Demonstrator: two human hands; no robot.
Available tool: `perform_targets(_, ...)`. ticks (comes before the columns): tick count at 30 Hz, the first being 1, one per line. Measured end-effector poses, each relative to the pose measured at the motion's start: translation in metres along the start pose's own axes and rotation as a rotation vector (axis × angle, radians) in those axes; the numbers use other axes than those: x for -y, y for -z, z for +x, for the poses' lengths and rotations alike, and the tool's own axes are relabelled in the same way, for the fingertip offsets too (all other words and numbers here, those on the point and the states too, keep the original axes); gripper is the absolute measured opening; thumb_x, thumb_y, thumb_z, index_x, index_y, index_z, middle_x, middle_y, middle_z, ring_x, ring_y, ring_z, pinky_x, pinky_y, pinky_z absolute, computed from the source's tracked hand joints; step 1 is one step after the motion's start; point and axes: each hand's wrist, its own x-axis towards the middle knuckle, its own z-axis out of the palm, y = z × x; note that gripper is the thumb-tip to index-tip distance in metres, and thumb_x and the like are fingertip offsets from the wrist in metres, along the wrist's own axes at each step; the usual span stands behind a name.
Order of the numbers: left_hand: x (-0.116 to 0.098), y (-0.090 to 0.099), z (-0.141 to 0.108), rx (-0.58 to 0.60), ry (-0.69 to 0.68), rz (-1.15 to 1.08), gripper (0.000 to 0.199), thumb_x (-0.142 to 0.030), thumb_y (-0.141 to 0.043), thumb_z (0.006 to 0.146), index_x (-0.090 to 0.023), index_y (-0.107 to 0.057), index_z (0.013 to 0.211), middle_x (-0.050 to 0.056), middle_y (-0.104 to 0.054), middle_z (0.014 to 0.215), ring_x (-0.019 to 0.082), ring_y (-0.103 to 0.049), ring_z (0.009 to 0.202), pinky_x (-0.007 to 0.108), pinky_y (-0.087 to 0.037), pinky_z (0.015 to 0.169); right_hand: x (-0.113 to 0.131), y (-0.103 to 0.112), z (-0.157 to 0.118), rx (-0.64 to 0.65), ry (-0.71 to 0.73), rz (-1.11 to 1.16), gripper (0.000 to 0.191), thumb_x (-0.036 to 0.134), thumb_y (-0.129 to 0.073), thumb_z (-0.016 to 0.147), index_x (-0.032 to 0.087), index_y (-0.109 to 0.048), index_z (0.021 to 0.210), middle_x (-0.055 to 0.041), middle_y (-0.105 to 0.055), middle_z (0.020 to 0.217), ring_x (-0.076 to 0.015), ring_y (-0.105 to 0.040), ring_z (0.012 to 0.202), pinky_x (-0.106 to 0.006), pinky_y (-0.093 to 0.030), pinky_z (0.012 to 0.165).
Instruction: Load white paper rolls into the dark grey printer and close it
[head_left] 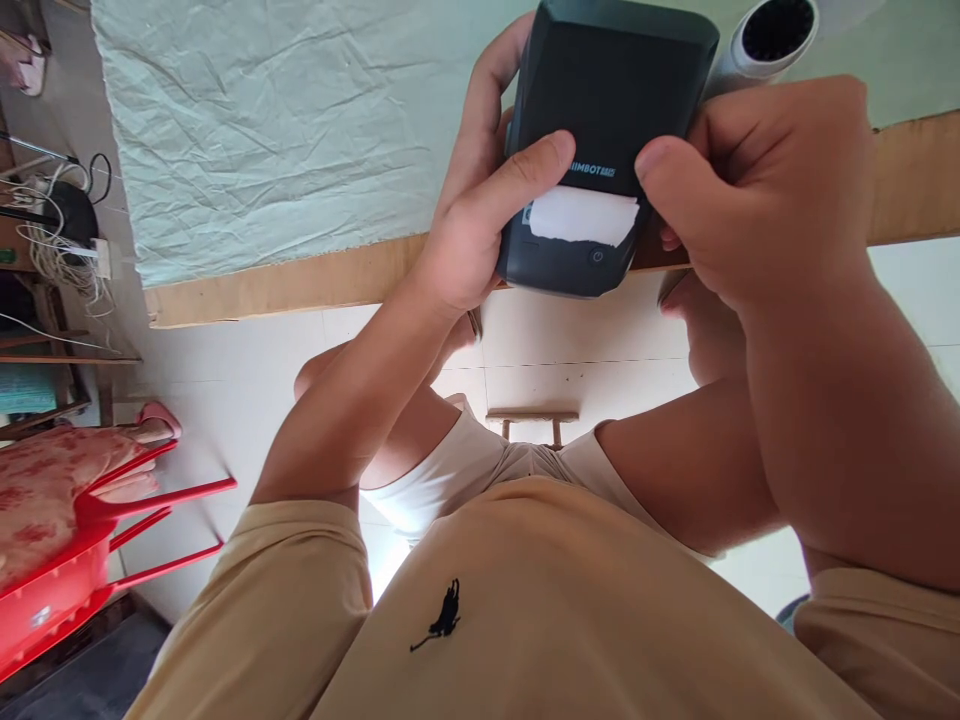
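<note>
A dark label printer (615, 95) with light lettering is held up over the table's near edge. My left hand (480, 200) wraps round its left side, the thumb lying on its face beside the lettering. On the right side my right hand (772, 190) grips the printer, its thumb near the edge and its other fingers curled and mostly hidden. A piece of white paper (585, 216) with a torn lower edge sticks out below the lettering. Under the paper a round power button (597, 257) shows.
Pale green cloth (285, 130) covers the wooden table (300, 298). Behind my right hand stands a white cylinder (777, 38) with a dark opening. A red plastic chair (82, 560) with a seated person's patterned clothing is at lower left. Tangled cables (56, 245) lie at far left.
</note>
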Motion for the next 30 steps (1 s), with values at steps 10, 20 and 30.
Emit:
perform_targets(10, 0.032, 0.027, 0.016, 0.09, -0.132, 0.137, 0.063, -0.055, -0.059, 0.11, -0.025, -0.045, 0.163, 0.005, -0.077, 0.123, 0.028, -0.085, 0.11, 0.04, -0.067, 0.093, -0.005, -0.001, -0.002, 0.012, -0.043, 0.012, 0.06, 0.026, -0.087, 0.096, 0.019, -0.043, 0.055, 0.0079, -0.036, 0.054, -0.0017, -0.033, 0.054, -0.025, -0.016, 0.052)
perform_targets(20, 0.016, 0.007, 0.002, -0.01, -0.162, -0.009, 0.043, -0.043, -0.069, 0.109, -0.023, -0.053, 0.144, -0.001, -0.073, 0.113, 0.017, -0.081, 0.102, 0.029, -0.061, 0.086, -0.007, -0.005, -0.006, -0.048, -0.013, 0.002, 0.079, 0.061, -0.089, 0.103, 0.018, -0.043, 0.057, 0.0079, -0.039, 0.052, 0.0002, -0.039, 0.05, -0.022, -0.018, 0.049)
perform_targets(30, 0.016, 0.007, 0.003, -0.065, -0.133, 0.081, 0.05, -0.054, -0.075, 0.105, -0.03, -0.052, 0.143, 0.0, -0.071, 0.115, 0.019, -0.071, 0.105, 0.033, -0.058, 0.095, 0.007, -0.002, -0.007, -0.014, -0.064, 0.036, 0.081, 0.072, -0.091, 0.098, 0.019, -0.043, 0.059, 0.0071, -0.04, 0.051, -0.0012, -0.043, 0.047, -0.018, -0.018, 0.04)
